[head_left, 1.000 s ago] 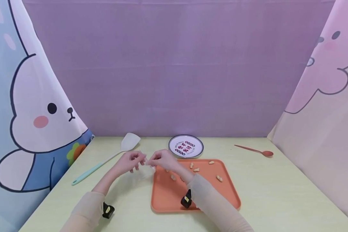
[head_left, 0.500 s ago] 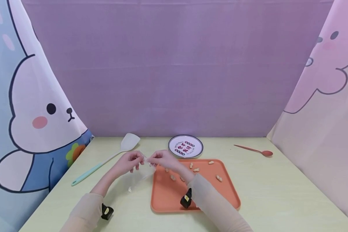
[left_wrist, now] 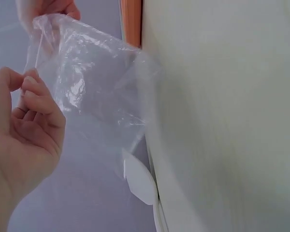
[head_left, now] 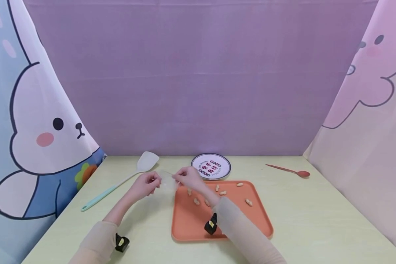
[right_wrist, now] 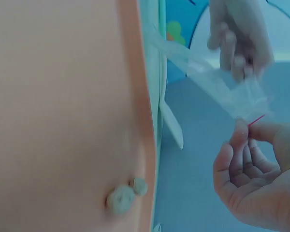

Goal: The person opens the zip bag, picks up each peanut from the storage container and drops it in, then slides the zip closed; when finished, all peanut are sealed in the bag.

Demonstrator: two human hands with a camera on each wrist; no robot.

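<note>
A clear plastic zip bag point(head_left: 167, 181) is held up between my two hands, over the tray's left edge. My right hand point(head_left: 189, 176) pinches one end of its mouth between thumb and forefinger; a thin red strip point(right_wrist: 256, 120) shows there in the right wrist view. With thumb and fingertips, my left hand point(left_wrist: 34, 113) pinches the other end of the same edge. The bag's body point(left_wrist: 99, 77) hangs loose and wrinkled in the left wrist view, and I see nothing inside it. Several peanuts point(head_left: 222, 193) in their shells lie on the orange tray point(head_left: 191, 229) below.
Behind the tray stands a white plate point(head_left: 204, 161) with red lettering. A spatula point(head_left: 147, 162) with a mint handle lies at the left, a reddish spoon point(head_left: 303, 174) at the far right. A purple cloth point(head_left: 198, 91) hangs along the table's back edge.
My hands have drawn apart, the right one moving slightly right and up. The bag first looked bunched between them, then hung down toward the left, and now stretches between the hands.
</note>
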